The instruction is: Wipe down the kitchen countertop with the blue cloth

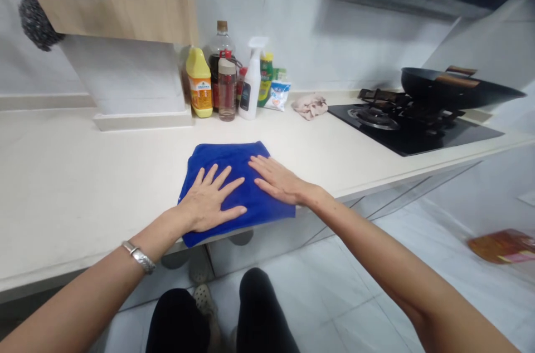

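A blue cloth lies spread on the white countertop, its near edge hanging a little over the counter's front. My left hand rests flat on the cloth's left part with fingers spread. On the right part, my right hand presses flat, fingers stretched out and pointing left. Neither hand grips anything. A silver bracelet circles my left wrist.
Along the wall stand a yellow bottle, a clear tumbler, a white spray bottle and a blue-white packet. A crumpled pale cloth lies beside the black stove, which bears a wok.
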